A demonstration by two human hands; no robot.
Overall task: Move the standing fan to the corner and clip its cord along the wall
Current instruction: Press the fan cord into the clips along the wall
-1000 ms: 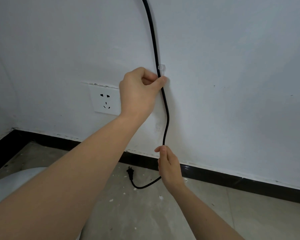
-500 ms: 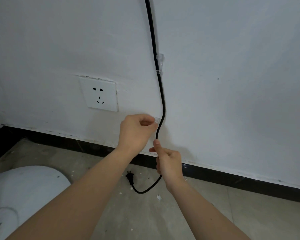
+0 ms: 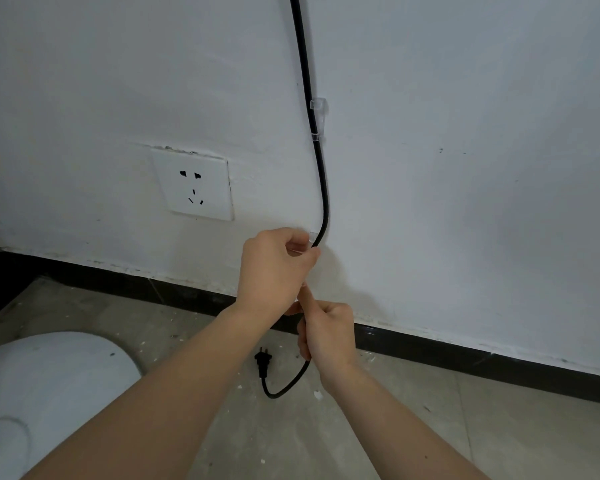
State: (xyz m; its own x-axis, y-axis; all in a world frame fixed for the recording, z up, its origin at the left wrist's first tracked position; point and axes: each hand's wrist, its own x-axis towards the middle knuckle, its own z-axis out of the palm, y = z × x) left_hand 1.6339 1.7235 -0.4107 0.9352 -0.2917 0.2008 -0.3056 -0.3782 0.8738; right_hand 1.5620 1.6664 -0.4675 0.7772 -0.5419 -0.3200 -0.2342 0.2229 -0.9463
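Your left hand (image 3: pixel 278 268) pinching a clear clip (image 3: pixel 312 235) beside the black cord (image 3: pixel 324 202), your right hand (image 3: pixel 328 336) just below it, gripping the cord

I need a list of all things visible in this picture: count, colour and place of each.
cord: one, black, down the wall to the floor
plug: one, black, on the floor at the cord's end
fixed clip: one, clear, on the wall, around the cord
loose clip: one, clear, beside the cord, below the fixed clip
socket: one, white, on the wall, left of the cord
fan base: one, white, on the floor, lower left
skirting: one, black, along the wall's foot
left hand: one, pinches the loose clip
right hand: one, grips the cord below the left hand
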